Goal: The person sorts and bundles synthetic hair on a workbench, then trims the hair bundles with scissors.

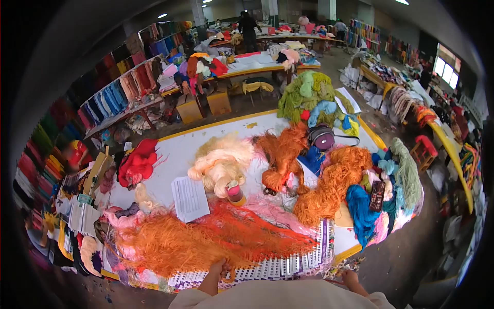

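At the near edge of the white table (170,134), my left hand (220,268) is closed on orange yarn, beside a large loose spread of orange yarn (175,242). My right hand (351,278) is lower right, past the table edge; its fingers look curled, and what they hold, if anything, is too small to name. Rows of small labelled cards (288,265) lie between the hands, partly under the yarn. Red-orange strands (247,229) stretch right across the cards. A printed sheet (189,199) and a cone of dark pink thread (235,194) stand behind the yarn.
Cream skeins (221,159), a red bundle (138,162), orange skeins (334,180), blue yarn (363,211) and green yarn (309,95) cover parts of the table. A dark round case (321,138) sits among them. Other people stand at far tables. A red stool (424,152) is at the right.
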